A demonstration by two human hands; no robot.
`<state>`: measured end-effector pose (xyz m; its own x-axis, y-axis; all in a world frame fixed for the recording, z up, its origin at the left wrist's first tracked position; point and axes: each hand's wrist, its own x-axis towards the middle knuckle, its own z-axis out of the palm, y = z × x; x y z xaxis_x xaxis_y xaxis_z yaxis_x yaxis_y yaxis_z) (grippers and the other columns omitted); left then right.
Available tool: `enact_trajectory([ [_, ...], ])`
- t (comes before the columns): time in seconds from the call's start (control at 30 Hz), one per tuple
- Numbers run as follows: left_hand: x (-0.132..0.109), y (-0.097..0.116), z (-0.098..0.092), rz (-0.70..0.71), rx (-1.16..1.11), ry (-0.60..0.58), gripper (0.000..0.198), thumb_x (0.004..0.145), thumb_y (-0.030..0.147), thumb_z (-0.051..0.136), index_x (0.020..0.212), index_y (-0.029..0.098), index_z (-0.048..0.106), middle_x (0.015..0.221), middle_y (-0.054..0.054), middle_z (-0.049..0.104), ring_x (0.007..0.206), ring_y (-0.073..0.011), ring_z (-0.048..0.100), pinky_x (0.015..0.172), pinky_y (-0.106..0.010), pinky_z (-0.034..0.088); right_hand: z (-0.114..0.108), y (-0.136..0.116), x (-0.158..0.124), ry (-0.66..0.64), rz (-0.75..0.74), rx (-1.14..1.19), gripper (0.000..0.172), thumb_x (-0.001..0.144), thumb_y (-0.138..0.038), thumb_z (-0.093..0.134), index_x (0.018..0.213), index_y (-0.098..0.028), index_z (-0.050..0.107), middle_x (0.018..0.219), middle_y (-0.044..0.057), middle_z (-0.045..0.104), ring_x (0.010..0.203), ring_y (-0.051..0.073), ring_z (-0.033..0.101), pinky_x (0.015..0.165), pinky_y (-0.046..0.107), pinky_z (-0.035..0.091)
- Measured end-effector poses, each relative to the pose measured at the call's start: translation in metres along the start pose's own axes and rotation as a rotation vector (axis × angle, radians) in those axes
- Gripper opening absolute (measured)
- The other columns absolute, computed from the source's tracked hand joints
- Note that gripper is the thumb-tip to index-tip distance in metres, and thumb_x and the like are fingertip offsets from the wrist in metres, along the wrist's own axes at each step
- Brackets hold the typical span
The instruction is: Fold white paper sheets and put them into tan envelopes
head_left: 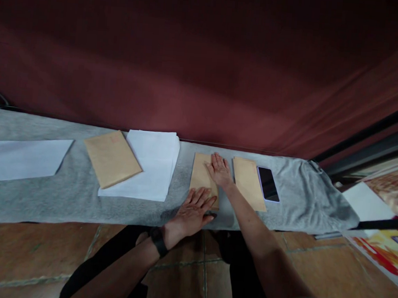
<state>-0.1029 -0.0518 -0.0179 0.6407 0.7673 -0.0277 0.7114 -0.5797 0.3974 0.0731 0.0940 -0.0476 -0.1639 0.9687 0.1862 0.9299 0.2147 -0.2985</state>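
Note:
A brown envelope (202, 172) lies upright on the grey cloth in front of me. My left hand (194, 211), with a black watch on its wrist, rests flat on the envelope's near end, fingers spread. Flat near its far right edge is my right hand (220, 170), also with fingers apart. More brown envelopes (249, 183) lie just right of that hand, beside a phone (268, 184) with a dark screen. To the left, another brown envelope (112, 158) overlaps a stack of white paper (154, 164).
A long white sheet (22, 160) lies at the left on the grey cloth (139, 213). Behind the narrow surface hangs a dark red curtain (189, 97). Dark metal bars and a colourful printed box (391, 247) are at the right; the floor is tiled.

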Motion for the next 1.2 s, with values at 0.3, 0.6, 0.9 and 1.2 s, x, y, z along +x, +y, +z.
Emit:
enact_trajectory([
  [0.3,-0.001,-0.007,-0.021,0.036,-0.024,-0.261,0.078,0.094,0.051,0.056,0.161,0.024,0.027,0.173,-0.01,0.012,0.16,-0.029,0.005,0.128,-0.05,0.008,-0.007,0.001,-0.006,-0.184,-0.175,-0.082,0.063,0.108,-0.044,0.027,0.162,-0.011,0.027,0.169,0.015,0.024,0.158,0.025,0.021,0.129,0.046,0.016],
  [0.6,0.0,-0.02,-0.032,0.089,-0.04,-0.37,0.083,0.091,0.052,0.061,0.161,0.026,0.027,0.173,-0.009,0.01,0.16,-0.03,0.004,0.128,-0.049,0.007,-0.01,-0.015,-0.029,-0.29,-0.23,-0.069,0.065,0.109,-0.048,0.023,0.163,-0.013,0.023,0.171,0.011,0.019,0.159,0.023,0.016,0.13,0.044,0.014],
  [0.9,0.0,-0.037,-0.025,0.167,-0.073,-0.339,0.084,0.089,0.056,0.06,0.16,0.023,0.031,0.171,-0.011,0.017,0.159,-0.0325,0.013,0.126,-0.05,0.019,-0.02,-0.03,-0.066,-0.369,-0.269,0.046,0.063,0.11,-0.048,0.019,0.163,-0.016,0.022,0.172,0.007,0.014,0.159,0.019,0.012,0.131,0.043,0.01],
  [1.2,-0.006,-0.043,-0.033,0.247,-0.184,-0.284,0.064,0.089,0.051,0.06,0.147,0.025,0.053,0.159,-0.009,0.048,0.149,-0.0306,0.04,0.121,-0.048,0.034,-0.031,-0.038,-0.104,-0.451,-0.302,0.174,0.063,0.109,-0.054,0.014,0.163,-0.024,0.025,0.171,0.002,0.019,0.159,0.015,0.013,0.131,0.041,0.008],
])
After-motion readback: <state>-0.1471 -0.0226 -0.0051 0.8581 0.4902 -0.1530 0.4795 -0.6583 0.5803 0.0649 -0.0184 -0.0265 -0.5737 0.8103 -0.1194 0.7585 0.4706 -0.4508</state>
